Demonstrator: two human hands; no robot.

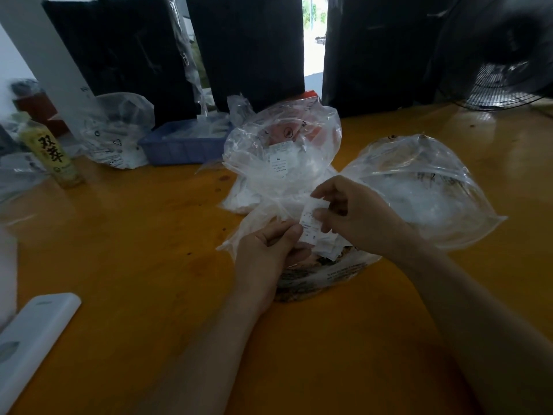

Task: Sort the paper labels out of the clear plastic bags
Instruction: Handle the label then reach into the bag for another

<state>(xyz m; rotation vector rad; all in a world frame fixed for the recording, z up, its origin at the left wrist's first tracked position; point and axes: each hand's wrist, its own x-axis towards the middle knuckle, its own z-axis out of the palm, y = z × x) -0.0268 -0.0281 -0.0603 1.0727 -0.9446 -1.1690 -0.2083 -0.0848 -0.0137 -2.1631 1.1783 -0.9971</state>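
Note:
My left hand [266, 250] grips the crumpled edge of a clear plastic bag [263, 214] at the table's middle. My right hand [353, 214] pinches a white paper label [311, 223] between thumb and fingers, right beside the left fingertips. More white labels [327, 250] lie under my hands on a printed packet [323, 277]. Behind them stands a puffed clear bag [284, 151] with a white label showing inside. Another large clear bag [425, 187] lies to the right.
The orange table [134, 235] holds a blue tray [182, 145] of bags at the back, a clear bag [116, 133] at back left, a yellow bottle [54, 154] and a white device [33, 339] at front left. Black bags [248, 46] stand behind; a fan [508, 82] is far right.

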